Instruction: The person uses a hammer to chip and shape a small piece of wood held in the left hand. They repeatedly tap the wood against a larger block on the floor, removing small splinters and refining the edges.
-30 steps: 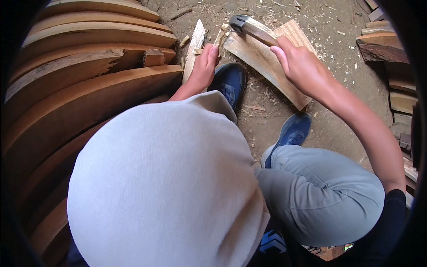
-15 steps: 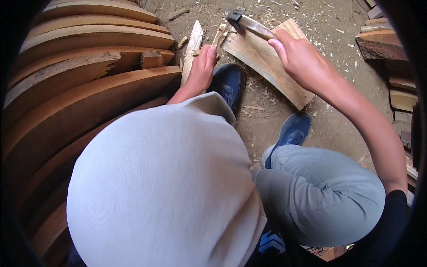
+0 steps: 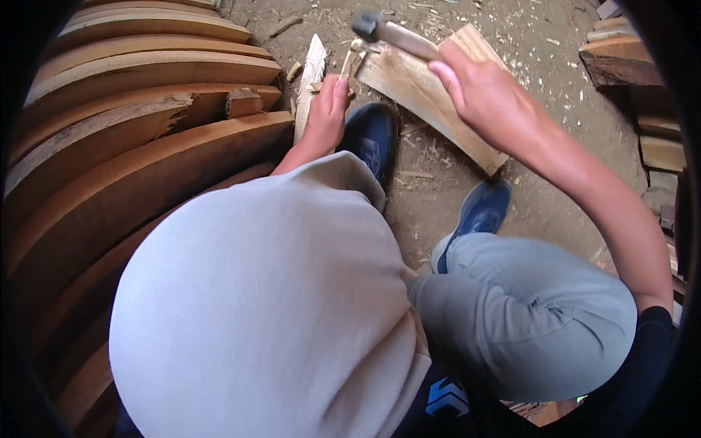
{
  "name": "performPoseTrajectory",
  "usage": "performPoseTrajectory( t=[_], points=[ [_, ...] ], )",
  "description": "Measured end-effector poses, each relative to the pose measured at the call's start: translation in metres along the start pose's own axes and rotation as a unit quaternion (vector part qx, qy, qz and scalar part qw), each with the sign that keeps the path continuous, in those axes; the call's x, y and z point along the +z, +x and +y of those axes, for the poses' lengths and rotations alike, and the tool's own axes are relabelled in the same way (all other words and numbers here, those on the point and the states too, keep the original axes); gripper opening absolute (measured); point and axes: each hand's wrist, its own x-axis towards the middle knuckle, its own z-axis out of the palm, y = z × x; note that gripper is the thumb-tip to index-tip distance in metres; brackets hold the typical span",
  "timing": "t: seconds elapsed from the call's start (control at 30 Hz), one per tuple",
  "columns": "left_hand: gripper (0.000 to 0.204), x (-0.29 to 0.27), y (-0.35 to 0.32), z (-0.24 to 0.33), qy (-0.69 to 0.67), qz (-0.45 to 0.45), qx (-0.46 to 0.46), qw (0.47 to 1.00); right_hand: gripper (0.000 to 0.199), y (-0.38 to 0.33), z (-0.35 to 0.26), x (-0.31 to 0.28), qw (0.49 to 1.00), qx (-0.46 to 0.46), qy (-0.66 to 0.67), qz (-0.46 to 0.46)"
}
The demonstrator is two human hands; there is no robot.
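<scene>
The left hand (image 3: 326, 109) closes around a narrow pale wood piece (image 3: 312, 80) that stands almost upright on the dirt floor (image 3: 526, 182), beside the stacked planks (image 3: 146, 131). The right hand (image 3: 489, 95) is wrapped tight around the hammer (image 3: 398, 33). The hammer's dark head points to the left, above and a little right of the piece's top. A flat board (image 3: 431, 95) lies under the hammer.

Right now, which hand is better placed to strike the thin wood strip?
Right. The right hand grips the hammer raised above the plank, while the left hand is occupied steadying the thin wood strip upright.
</scene>
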Motion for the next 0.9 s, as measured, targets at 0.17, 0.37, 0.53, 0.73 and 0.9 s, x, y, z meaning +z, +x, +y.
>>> performPoseTrajectory(
  t=[0.17,0.37,0.53,0.73,0.9],
  points=[
    [0.042,-0.001,0.003,0.002,-0.027,-0.013,-0.03,0.999,0.031,0.002,0.006,0.0,1.0,0.0,0.014,0.016],
    [0.043,-0.001,0.003,0.005,-0.027,-0.015,-0.039,0.999,0.032,0.001,0.002,-0.002,1.0,-0.007,-0.003,-0.002],
    [0.052,-0.008,0.007,0.012,0.012,-0.024,-0.061,0.998,0.032,-0.003,0.007,0.004,0.999,-0.039,-0.001,0.034],
    [0.061,-0.028,0.015,0.052,0.071,-0.082,-0.165,0.98,0.033,0.002,0.013,0.002,0.996,-0.04,0.044,0.073],
    [0.064,-0.034,0.018,0.081,0.094,-0.119,-0.2,0.968,0.038,0.008,0.023,0.008,0.995,-0.044,0.042,0.077]
  ],
)
